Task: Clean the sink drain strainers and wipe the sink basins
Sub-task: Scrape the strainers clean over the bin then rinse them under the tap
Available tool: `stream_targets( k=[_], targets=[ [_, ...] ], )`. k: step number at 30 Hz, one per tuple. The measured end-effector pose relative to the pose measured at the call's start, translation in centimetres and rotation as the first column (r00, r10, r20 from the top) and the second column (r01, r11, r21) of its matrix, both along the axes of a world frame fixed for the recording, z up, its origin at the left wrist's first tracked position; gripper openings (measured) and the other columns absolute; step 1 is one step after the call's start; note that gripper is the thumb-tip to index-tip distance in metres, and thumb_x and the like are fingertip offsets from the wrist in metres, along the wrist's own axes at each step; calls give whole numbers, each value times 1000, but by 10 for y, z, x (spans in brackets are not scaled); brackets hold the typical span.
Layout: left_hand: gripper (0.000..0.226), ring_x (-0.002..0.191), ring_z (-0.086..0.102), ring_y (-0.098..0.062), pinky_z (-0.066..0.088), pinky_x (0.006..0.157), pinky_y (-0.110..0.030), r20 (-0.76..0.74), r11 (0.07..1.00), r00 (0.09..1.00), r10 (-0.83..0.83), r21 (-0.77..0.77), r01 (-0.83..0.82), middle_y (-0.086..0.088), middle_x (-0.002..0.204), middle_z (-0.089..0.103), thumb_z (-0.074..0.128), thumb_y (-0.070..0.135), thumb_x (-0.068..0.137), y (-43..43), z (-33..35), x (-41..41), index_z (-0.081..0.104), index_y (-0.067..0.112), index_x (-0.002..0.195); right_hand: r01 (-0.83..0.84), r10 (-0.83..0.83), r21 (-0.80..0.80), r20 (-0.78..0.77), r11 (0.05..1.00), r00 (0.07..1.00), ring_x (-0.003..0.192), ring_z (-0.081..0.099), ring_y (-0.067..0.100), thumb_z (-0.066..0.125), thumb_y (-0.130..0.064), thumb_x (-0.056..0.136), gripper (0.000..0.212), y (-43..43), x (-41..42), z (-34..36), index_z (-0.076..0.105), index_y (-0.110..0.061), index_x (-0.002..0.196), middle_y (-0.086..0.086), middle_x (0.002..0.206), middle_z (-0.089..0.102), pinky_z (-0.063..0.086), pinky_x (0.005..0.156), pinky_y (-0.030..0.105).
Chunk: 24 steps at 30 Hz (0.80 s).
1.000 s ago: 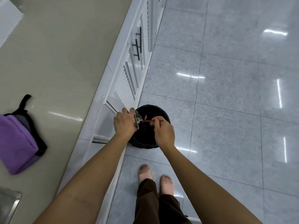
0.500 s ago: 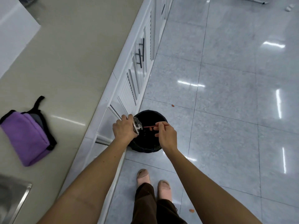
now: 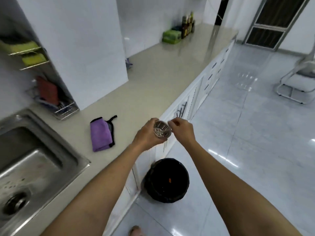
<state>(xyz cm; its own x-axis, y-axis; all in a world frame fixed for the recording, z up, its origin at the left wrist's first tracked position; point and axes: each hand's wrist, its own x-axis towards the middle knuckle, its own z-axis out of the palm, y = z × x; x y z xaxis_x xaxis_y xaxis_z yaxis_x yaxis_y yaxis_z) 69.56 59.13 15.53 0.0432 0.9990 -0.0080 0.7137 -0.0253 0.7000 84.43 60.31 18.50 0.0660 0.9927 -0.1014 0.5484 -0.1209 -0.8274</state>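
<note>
Beige countertop (image 3: 153, 79), steel sink (image 3: 51, 143), glossy floor (image 3: 238, 150)

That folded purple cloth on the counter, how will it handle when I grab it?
The purple cloth looks soft and folded over, so it will probably go floppy and unfold if pinched by one layer. It lies flat on the counter, so likely light, with no tendency to roll. Its black loop trails loose and may dangle.
</note>
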Motion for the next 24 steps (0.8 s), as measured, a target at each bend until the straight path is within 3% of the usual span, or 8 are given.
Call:
stream_targets(
  k=[4, 7, 11, 13, 15, 18, 20, 24],
  targets=[
    [77, 102, 59, -8, 45, 82, -16, 162, 990, 984, 80, 101, -98, 12, 116, 60, 85, 35, 60, -28, 35, -52, 44, 29, 125, -176, 167, 97, 94, 980, 981, 93, 65, 20, 64, -26, 84, 21, -3, -51, 36, 73, -12, 97, 4, 94, 74, 51, 84, 29],
    [79, 103, 60, -7, 41, 79, -3, 220, 969, 964, 147, 165, -186, 10, 115, 60, 88, 28, 59, -54, 53, -106, 45, 24, 125, -320, 308, 119, 107, 940, 945, 83, 68, 25, 67, -24, 81, 15, -9, -105, 59, 74, -13, 89, 6, 85, 74, 56, 83, 40],
    [96, 111, 59, -7, 47, 95, -23, 294, 930, 921, 254, 187, -316, 9, 120, 61, 90, 43, 45, -94, 67, -186, 43, 28, 128, -460, 448, 164, 105, 873, 888, 74, 68, 24, 65, -16, 78, 5, -30, -193, 85, 69, -18, 79, 6, 78, 71, 58, 78, 39],
    [102, 115, 57, -5, 44, 99, -21, 339, 922, 900, 273, 174, -345, 8, 125, 58, 91, 38, 46, -119, 69, -224, 40, 23, 133, -521, 504, 188, 135, 833, 853, 78, 68, 26, 65, -16, 77, 6, -46, -238, 88, 68, -20, 77, 6, 78, 71, 56, 76, 36],
    [89, 111, 57, -4, 43, 96, -14, 372, 904, 863, 343, 121, -411, 8, 122, 57, 88, 20, 62, -147, 68, -261, 38, 16, 135, -588, 567, 186, 158, 787, 809, 80, 68, 29, 65, -16, 76, 5, -65, -283, 82, 67, -20, 77, 9, 80, 71, 55, 76, 36],
    [44, 101, 57, -12, 49, 88, -27, 427, 824, 750, 506, 20, -567, -5, 120, 60, 65, 26, 88, -189, 55, -315, 40, 19, 124, -676, 647, 129, 207, 725, 734, 88, 65, 28, 66, -15, 79, 8, -94, -342, 64, 70, -14, 86, 11, 88, 71, 49, 77, 32],
    [28, 95, 55, -14, 48, 79, -27, 406, 754, 677, 614, -49, -655, -7, 112, 62, 58, 22, 93, -217, 39, -354, 40, 17, 114, -722, 697, 72, 208, 688, 686, 93, 65, 28, 66, -17, 81, 14, -116, -378, 48, 72, -11, 93, 12, 93, 72, 48, 80, 31],
    [12, 83, 57, -16, 46, 74, -26, 213, 696, 665, 716, -137, -705, 1, 84, 62, 62, 7, 88, -269, 7, -416, 57, 17, 90, -772, 761, -29, 199, 635, 618, 93, 66, 23, 66, -17, 82, 13, -157, -442, 10, 72, -14, 92, 8, 94, 72, 52, 86, 30]
  ],
)
